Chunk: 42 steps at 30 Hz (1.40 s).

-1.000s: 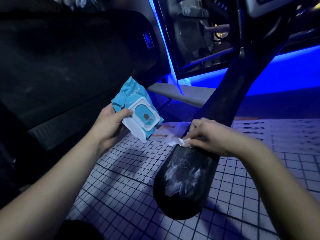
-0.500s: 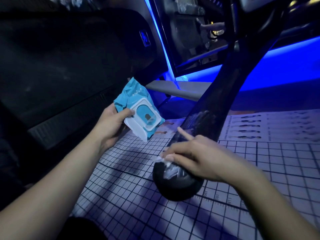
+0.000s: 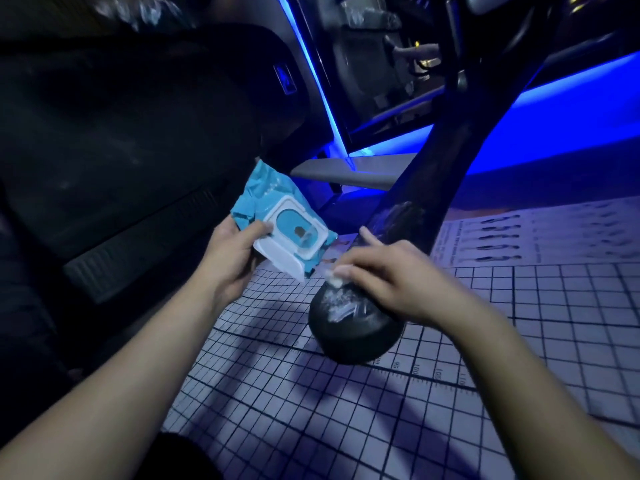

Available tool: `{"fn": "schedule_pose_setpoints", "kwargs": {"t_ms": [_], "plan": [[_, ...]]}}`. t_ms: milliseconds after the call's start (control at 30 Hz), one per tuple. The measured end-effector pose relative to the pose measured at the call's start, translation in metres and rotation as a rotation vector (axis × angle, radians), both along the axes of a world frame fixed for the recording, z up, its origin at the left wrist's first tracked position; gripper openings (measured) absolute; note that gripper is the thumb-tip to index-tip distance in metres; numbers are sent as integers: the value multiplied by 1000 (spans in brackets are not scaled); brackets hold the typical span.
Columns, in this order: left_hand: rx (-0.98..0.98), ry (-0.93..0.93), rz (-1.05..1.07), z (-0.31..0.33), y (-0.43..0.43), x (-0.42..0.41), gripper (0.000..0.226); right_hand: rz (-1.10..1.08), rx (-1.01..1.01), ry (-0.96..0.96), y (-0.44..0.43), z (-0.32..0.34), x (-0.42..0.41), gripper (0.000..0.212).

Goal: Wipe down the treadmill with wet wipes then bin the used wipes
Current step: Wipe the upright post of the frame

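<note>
My left hand [image 3: 231, 254] grips a blue wet wipes pack [image 3: 280, 220] with its white flip lid hanging open. The pack is held up to the left of the treadmill's black handrail [image 3: 353, 327], which slopes down from upper right and ends in a rounded tip. My right hand [image 3: 391, 278] lies over the handrail and presses a small white wipe [image 3: 334, 280] against it; only a bit of the wipe shows at the fingertips. Wet streaks shine on the handrail below the hand.
The dark treadmill belt [image 3: 121, 133] lies at left with a ribbed side rail [image 3: 138, 251]. A white gridded floor mat [image 3: 311, 410] spreads below. Blue light strips [image 3: 554, 95] glow along the treadmill frame at right and centre.
My right hand with the wipe slid down the handrail towards its rounded end, then back up slightly. My left hand kept the pack in about the same place.
</note>
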State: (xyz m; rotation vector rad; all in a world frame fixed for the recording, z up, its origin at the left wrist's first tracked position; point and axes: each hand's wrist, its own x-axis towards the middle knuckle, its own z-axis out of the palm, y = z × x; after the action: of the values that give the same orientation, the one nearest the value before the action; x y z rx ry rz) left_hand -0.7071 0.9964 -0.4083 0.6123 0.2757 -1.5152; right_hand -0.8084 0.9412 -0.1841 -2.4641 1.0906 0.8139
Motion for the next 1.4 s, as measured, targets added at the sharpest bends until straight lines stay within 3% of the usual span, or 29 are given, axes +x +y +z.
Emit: {"fn": "schedule_pose_setpoints", "kwargs": {"t_ms": [233,367,500,733,900,1000,1167,1233,1400], "plan": [[15,5,42,-3,13,10,34,211,98,-112,46,-6,-8,19],[26,-32,24,-2,22,4,36,56,-93,-400,44,8,-16,20],[10,-44,8,8,27,-5,34,111,-269,-383,42,12,-22,13],[-6,-63,6,14,32,-9,35,153,-69,-459,66,-5,-35,18],[4,-80,10,17,32,-5,35,-172,-261,-627,41,7,-35,15],[8,-87,-5,17,33,-5,34,-108,-294,-536,40,2,-37,16],[15,-99,10,17,30,1,35,113,-95,-498,62,-12,-22,18],[20,-97,16,19,28,3,35,5,-39,-513,59,-5,-16,18],[11,-94,11,26,22,2,33,-255,-230,-490,32,13,-18,17]]}}
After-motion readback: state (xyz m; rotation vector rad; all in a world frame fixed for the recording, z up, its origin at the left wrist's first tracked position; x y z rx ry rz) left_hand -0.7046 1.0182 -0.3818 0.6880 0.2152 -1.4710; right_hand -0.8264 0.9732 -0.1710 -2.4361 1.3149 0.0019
